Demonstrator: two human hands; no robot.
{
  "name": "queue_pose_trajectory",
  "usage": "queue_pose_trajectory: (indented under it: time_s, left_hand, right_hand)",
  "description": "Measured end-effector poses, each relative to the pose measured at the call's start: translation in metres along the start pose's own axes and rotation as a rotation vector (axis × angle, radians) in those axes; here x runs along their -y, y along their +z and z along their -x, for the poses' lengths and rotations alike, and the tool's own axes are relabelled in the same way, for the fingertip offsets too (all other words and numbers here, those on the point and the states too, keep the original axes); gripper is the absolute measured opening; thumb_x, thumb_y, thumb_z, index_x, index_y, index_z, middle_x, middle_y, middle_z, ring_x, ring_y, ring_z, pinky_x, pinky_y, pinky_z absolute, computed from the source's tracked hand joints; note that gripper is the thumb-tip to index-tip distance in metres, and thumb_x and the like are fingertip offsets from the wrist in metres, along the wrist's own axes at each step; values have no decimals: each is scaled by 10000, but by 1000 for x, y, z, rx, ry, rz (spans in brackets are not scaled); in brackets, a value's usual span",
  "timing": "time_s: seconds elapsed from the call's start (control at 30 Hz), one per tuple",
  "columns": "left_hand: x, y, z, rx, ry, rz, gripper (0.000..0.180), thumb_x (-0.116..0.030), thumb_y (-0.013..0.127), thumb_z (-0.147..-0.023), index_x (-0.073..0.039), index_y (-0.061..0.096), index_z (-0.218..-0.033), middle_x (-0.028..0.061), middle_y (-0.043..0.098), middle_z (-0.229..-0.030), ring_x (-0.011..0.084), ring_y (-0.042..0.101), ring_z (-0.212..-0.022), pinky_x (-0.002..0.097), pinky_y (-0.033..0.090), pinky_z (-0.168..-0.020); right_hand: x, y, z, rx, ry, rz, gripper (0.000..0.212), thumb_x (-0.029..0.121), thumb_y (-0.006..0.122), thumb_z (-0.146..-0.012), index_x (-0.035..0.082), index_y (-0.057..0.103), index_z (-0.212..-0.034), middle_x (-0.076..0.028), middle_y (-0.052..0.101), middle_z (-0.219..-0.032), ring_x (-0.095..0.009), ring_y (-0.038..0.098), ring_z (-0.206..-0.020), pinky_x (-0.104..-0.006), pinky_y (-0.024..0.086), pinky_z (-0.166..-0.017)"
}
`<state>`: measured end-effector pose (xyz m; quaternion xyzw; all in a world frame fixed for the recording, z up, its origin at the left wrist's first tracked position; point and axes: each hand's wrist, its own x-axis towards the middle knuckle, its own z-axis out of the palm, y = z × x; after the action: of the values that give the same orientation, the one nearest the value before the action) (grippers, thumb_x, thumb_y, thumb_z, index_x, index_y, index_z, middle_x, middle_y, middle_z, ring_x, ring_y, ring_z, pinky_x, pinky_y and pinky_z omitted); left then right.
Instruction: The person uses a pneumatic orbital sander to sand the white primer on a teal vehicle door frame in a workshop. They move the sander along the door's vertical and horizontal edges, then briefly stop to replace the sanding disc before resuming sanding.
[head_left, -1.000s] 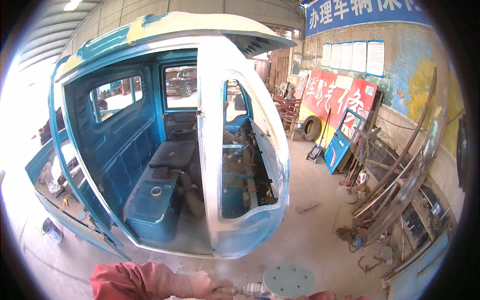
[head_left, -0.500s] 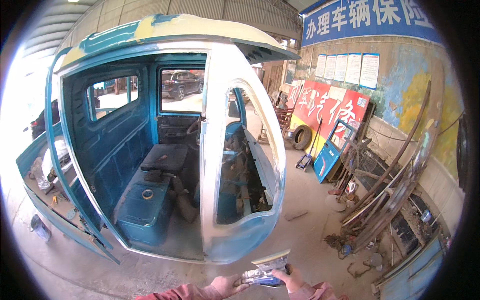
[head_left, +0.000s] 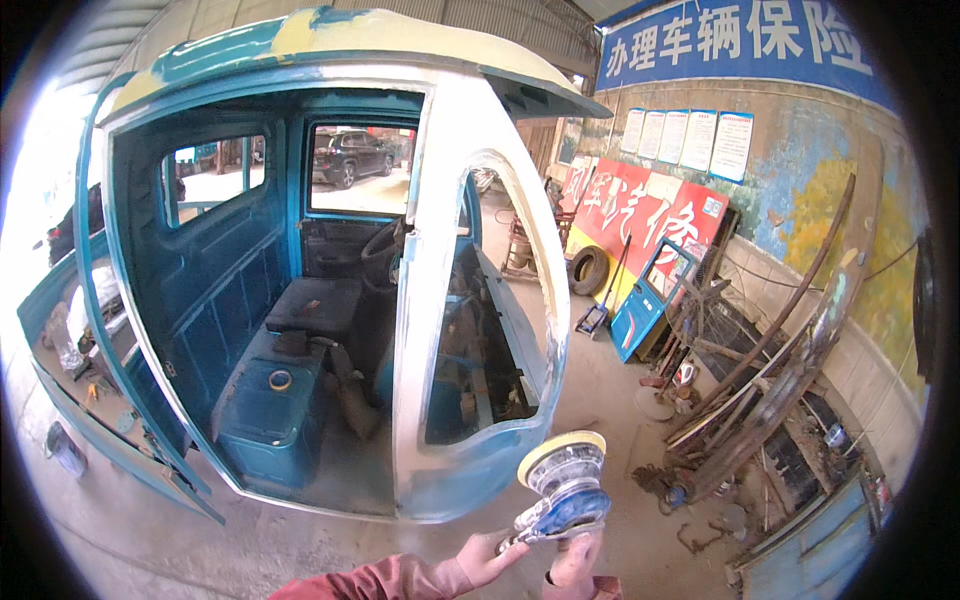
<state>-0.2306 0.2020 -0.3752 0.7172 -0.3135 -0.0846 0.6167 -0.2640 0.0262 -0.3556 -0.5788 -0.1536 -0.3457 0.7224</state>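
Note:
A round sander [head_left: 560,497] with a blue and silver body and a pale yellow pad is held in both hands at the lower middle. Its pad faces up and toward the cab. My left hand [head_left: 482,560] is closed round the narrow rear end of the sander. From beneath, my right hand [head_left: 575,560] grips its blue body; some of those fingers are hidden. Just beyond stands a blue vehicle cab [head_left: 465,490] with white and cream patches on its front pillar and roof. The pad appears close to the cab's lower front corner; I cannot tell whether they touch.
Inside the cab is a dark seat [head_left: 315,305], with a tape roll [head_left: 280,380] on the blue box. At right, a loose blue door [head_left: 650,300], a tyre [head_left: 587,270] and long wooden poles [head_left: 770,400] lean by the wall. A bucket [head_left: 66,450] stands left.
Both hands have raised the sander, and its pad has tipped up so more of its round face and rim shows. The cab has shifted slightly left in view.

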Motion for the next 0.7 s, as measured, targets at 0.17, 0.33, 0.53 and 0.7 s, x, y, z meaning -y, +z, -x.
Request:
queue_pose_trajectory:
  time_s: [0.17, 0.33, 0.53, 0.7]
  left_hand:
    - [10, 19, -11, 45, 51, 418, 463, -422, 568, -1056, 0, 660, -1224, 100, 695, -958, 168, 627, -858, 348, 531, -771]
    - [4, 37, -19, -11, 190, 723, 486, -392, 551, -1066, 21, 599, -1317, 57, 636, -1248, 174, 594, -1119, 328, 499, -946]
    - [-2, 17, -25, 96, 100, -32, 535, -417, 608, -1017, 30, 569, -1309, 198, 646, -1269, 316, 637, -1169, 402, 502, -997]
    - [-6, 5, -19, -136, 92, -100, 567, -451, 641, -985, 9, 563, -1309, 251, 640, -1256, 408, 631, -1165, 447, 501, -1004]
  right_hand:
    - [-11, 10, 17, 200, 312, -34, 749, 604, 489, -1008, -15, 439, -1428, -191, 592, -1312, -328, 642, -1088, -477, 532, -949]
    - [-21, 12, 4, 280, 219, 9, 579, 462, 633, -981, 23, 501, -1334, -151, 599, -1208, -297, 646, -1012, -493, 553, -895]
    - [-18, -9, -3, 241, 238, 57, 496, 315, 762, -915, 52, 526, -1262, -125, 605, -1138, -267, 666, -945, -480, 571, -820]
    - [-16, -46, -34, 277, 317, -198, 589, 424, 769, -918, 68, 484, -1291, -136, 635, -866, -224, 617, -641, -356, 516, -559]
